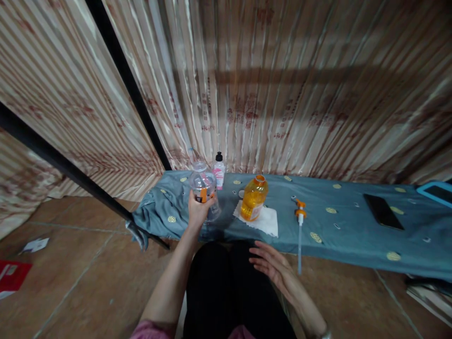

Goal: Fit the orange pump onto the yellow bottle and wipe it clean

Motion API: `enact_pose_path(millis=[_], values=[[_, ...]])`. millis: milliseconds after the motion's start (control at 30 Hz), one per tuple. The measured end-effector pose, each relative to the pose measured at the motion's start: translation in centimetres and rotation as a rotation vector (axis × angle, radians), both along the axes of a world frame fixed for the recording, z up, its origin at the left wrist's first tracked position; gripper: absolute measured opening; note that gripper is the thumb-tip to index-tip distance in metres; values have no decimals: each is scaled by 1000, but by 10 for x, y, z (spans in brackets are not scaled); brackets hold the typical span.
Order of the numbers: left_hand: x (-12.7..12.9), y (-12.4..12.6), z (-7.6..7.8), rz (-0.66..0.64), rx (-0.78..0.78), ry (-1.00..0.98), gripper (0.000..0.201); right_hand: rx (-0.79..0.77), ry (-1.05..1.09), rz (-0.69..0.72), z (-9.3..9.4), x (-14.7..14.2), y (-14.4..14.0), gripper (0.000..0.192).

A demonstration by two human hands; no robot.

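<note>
The left hand (198, 210) is closed around a clear, seemingly empty bottle (204, 187), lifted over the cloth-covered bench (346, 235). The right hand (271, 263) hovers spread and empty. Just ahead of it, the uncapped orange-liquid bottle (253, 197) stands on a tissue (268, 221), its pump (300, 221) lying farther right; nothing looks poured yet.

Tablet (438, 192) clipped by right edge; small bottle (219, 171) label unreadable; clear bottle (204, 187) label half hidden by left hand (198, 210).

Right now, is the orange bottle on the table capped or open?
Open: the orange bottle stands upright on a white napkin with a bare neck; the pump dispenser lies beside it.
</note>
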State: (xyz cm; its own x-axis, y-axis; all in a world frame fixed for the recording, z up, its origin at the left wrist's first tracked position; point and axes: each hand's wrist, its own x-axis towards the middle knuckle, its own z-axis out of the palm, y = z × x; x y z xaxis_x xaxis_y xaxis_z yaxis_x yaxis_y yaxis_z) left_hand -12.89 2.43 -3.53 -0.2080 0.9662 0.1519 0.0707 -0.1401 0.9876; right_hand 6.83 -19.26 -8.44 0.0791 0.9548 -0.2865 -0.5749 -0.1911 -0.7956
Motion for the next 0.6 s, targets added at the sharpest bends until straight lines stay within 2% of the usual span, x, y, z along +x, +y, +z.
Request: enact_pose_path(millis=[133, 300, 400, 500, 533, 600], values=[[-2, 18, -19, 2, 8, 77, 58, -46, -87, -99, 1, 26, -16, 39], [-5, 21, -39, 27, -16, 127, 61, -88, -170, -174, -2, 38, -24, 40], [-7, 19, -42, 12, -19, 143, 63, -101, -239, -214, -5, 40, -26, 43], [-9, 19, -41, -3, -34, 149, 62, -97, -336, -257, -10, 55, -22, 48], [-10, 20, -42, -6, -33, 148, 62, -97, -378, -280, -12, 65, -17, 45], [-11, 21, -44, -20, -27, 129, 65, -120, -483, -322, -17, 88, -3, 27]])
